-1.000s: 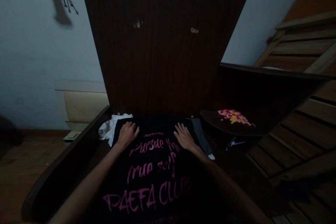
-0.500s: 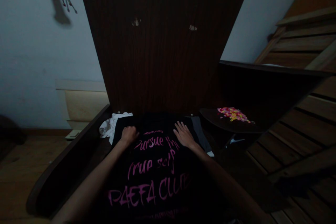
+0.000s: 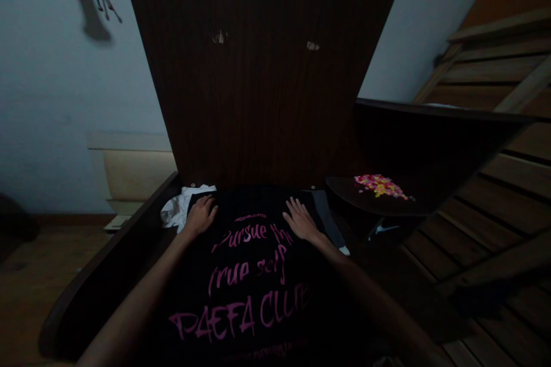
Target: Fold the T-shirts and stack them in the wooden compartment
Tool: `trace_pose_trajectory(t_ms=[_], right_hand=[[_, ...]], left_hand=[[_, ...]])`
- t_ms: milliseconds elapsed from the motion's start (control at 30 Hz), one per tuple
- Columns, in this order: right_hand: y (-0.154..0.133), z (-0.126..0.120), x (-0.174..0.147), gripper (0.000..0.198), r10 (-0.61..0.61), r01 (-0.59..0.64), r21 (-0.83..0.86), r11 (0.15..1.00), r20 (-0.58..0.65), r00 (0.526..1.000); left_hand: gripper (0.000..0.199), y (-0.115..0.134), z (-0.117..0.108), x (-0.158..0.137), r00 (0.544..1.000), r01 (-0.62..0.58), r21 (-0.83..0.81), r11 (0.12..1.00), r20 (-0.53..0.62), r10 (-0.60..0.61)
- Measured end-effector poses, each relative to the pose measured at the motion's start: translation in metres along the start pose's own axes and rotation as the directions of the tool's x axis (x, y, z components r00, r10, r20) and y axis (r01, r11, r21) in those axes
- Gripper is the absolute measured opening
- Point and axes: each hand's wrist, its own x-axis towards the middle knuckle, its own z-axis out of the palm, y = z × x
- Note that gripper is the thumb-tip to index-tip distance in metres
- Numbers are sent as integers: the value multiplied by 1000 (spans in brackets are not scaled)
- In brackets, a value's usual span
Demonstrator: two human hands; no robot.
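Note:
A black T-shirt (image 3: pixel 245 264) with pink lettering lies spread out, printed side up, in front of me. On its upper left part rests my left hand (image 3: pixel 201 215), palm down with the fingers stretched out. My right hand (image 3: pixel 301 219) lies flat on the upper right part, fingers spread. A crumpled white cloth (image 3: pixel 175 210) shows beyond the shirt's left edge. Grey fabric (image 3: pixel 326 218) sticks out along the right edge. The near end of the shirt fades into shadow.
A tall dark wooden panel (image 3: pixel 258 97) stands right behind the shirt. At the left runs a raised dark side board (image 3: pixel 107 269). Small pink and yellow pieces (image 3: pixel 381 186) lie on a rounded shelf (image 3: pixel 344 195) at the right, near a slatted wooden frame (image 3: pixel 486 212).
My left hand has gone from curled fingers to lying flat, and has shifted slightly left and up. My right hand stays in place on the shirt. The whole view has drifted slightly.

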Motion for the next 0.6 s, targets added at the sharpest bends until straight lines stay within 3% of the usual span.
trace_pose_trajectory(t_ms=[100,167,333,500,600], right_hand=[[-6,-7,-8,74,-36,36,25,999,3,999],[-11,-11,-16,78,-83,81,53,995,35,996],[-26,-23,-38,76,-92,83,65,994,142,986],[-36,-36,-54,68,-30,35,-25,999,157,987],[-39,-41,-60,65,-66,79,-65,995,183,981]], left_hand=[[56,-9,8,-3,996,-21,94,995,87,12],[61,-5,8,-9,996,-37,116,993,86,27],[49,29,-12,-36,987,-154,44,987,60,151],[24,52,-29,-58,987,-23,128,991,163,2],[20,52,-33,-60,954,33,46,998,297,-46]])
